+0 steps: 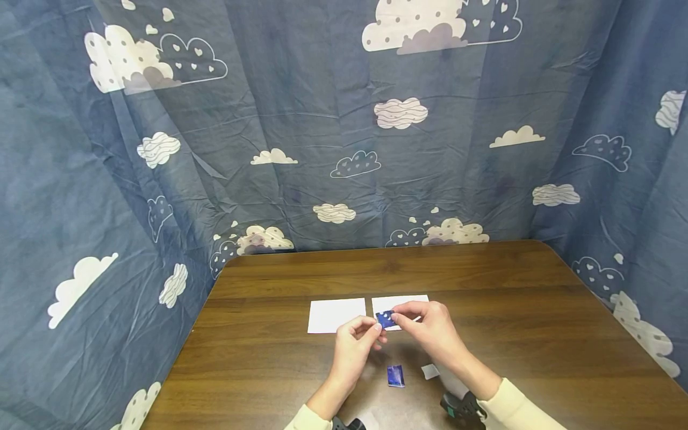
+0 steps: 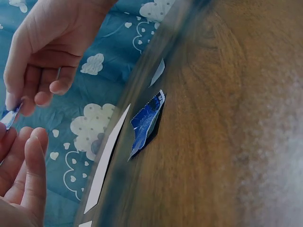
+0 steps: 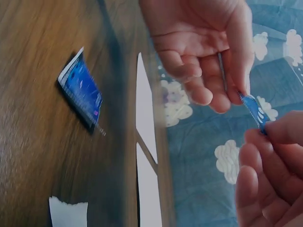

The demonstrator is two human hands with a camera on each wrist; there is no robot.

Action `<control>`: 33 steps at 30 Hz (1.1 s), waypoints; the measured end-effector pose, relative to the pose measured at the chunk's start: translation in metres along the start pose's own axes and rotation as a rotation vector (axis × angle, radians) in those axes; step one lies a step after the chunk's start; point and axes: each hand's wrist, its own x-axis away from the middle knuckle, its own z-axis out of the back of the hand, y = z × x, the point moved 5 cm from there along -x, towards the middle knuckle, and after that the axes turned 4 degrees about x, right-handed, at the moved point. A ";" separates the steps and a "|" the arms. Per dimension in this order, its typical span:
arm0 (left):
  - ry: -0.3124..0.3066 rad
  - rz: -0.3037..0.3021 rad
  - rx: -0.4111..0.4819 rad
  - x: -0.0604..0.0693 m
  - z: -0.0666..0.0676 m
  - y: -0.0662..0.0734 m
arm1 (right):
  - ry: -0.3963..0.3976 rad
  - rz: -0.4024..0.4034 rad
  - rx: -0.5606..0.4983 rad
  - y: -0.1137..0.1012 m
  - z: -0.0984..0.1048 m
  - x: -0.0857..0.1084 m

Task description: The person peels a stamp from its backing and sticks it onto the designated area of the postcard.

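Note:
A small dark-blue sachet (image 1: 384, 318) is held up between the two hands, in front of the right white sheet. The left hand (image 1: 355, 346) pinches its left end between thumb and fingers, and the right hand (image 1: 432, 331) pinches its right end. The right wrist view shows this sachet (image 3: 254, 111) stretched between both sets of fingertips, its surface blue with pale marks. On the table below the hands lies a second blue sachet (image 1: 395, 376), with a jagged edge seen in the left wrist view. Nearer the right forearm is a small white scrap (image 1: 430, 371).
Two white sheets, a left one (image 1: 336, 315) and a right one (image 1: 408, 300), lie side by side beyond the hands on the brown wooden table (image 1: 258, 358). A blue cloud-patterned curtain (image 1: 306, 119) hangs behind and at both sides.

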 end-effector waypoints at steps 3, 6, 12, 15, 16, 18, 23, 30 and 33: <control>-0.004 0.006 -0.022 0.001 -0.001 -0.001 | 0.008 0.036 0.030 0.001 0.000 0.000; -0.015 0.009 -0.046 0.002 -0.003 -0.002 | 0.010 0.075 0.038 0.001 0.000 0.000; -0.015 -0.013 -0.056 0.002 -0.003 -0.001 | -0.020 0.103 0.034 0.000 0.001 -0.003; 0.000 -0.027 -0.038 0.000 -0.002 0.001 | -0.045 0.088 0.053 0.002 0.001 -0.004; 0.006 -0.028 -0.034 0.000 -0.001 0.002 | -0.054 0.082 0.061 0.002 0.001 -0.004; 0.012 -0.025 -0.026 -0.001 0.000 0.002 | -0.073 0.064 0.072 0.003 0.000 -0.004; 0.016 -0.016 -0.006 -0.001 0.000 0.001 | -0.128 0.007 0.054 0.005 -0.002 -0.004; 0.057 -0.017 0.016 -0.001 0.003 -0.002 | -0.335 -0.100 -0.038 0.006 -0.013 0.002; 0.059 -0.006 0.010 -0.002 0.004 -0.004 | -0.382 -0.130 -0.059 0.006 -0.015 0.004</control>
